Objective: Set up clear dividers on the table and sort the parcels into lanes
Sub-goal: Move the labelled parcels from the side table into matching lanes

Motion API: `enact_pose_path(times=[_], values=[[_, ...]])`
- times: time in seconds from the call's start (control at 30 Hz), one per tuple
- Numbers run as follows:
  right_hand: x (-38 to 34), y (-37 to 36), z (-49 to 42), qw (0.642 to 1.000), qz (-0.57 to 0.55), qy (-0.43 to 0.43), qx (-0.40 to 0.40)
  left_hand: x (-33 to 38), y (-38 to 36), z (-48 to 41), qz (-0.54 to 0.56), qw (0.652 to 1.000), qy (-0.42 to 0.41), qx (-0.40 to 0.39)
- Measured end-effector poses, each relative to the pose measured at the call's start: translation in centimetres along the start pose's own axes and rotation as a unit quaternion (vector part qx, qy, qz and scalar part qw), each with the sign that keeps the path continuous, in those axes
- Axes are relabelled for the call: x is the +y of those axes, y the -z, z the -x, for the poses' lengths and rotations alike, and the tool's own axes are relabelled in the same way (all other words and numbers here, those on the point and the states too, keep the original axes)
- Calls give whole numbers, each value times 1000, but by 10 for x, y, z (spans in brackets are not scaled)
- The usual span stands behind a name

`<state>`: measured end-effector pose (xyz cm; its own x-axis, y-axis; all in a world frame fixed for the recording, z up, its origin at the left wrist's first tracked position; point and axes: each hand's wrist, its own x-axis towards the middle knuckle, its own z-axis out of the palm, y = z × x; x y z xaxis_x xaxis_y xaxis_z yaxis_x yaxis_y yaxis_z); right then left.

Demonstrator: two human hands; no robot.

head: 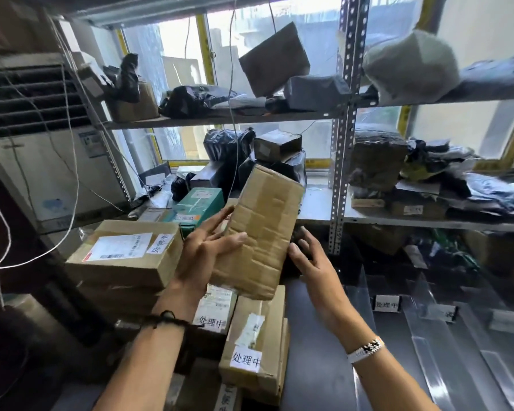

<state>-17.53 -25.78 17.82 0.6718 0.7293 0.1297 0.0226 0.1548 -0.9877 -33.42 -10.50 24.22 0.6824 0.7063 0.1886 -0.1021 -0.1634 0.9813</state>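
Cardboard parcel (261, 232), creased and brown, is held tilted in the air at frame centre, above the stacked boxes. The left hand (205, 253), at its 8 o'clock, holds it with the thumb laid on the front face and straight fingers behind the left edge. The right hand (312, 262), at its 4 o'clock, has relaxed, spread fingers just beside the lower right edge; whether they touch it cannot be told. Clear dividers (428, 321) with white labels lie on the dark table (318, 351) at 4 o'clock of the frame. Labelled boxes (255, 351) lie at 6 o'clock, a larger carton (125, 253) at 9 o'clock. Metal shelving (339, 143) loaded with packages fills 12 to 3 o'clock.
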Motion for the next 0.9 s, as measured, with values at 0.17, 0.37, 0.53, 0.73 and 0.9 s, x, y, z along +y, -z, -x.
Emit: enact_pose_path(times=[0.17, 0.37, 0.53, 0.73, 0.9], values=[[-27, 8, -3, 966, -237, -47, -87, -21, -24, -7, 309, 942, 80, -99], [-50, 24, 11, 963, -244, -8, -111, -26, -57, -15, 378, 900, 101, -191], [-78, 43, 18, 980, -167, 105, -17, -3, -75, -32, 174, 974, 4, -148], [-103, 51, 31, 980, -74, 184, 14, 13, -114, -27, 71, 978, -126, -154], [-113, 70, 31, 986, -62, 149, 46, 28, -119, -26, 98, 972, -120, -174]])
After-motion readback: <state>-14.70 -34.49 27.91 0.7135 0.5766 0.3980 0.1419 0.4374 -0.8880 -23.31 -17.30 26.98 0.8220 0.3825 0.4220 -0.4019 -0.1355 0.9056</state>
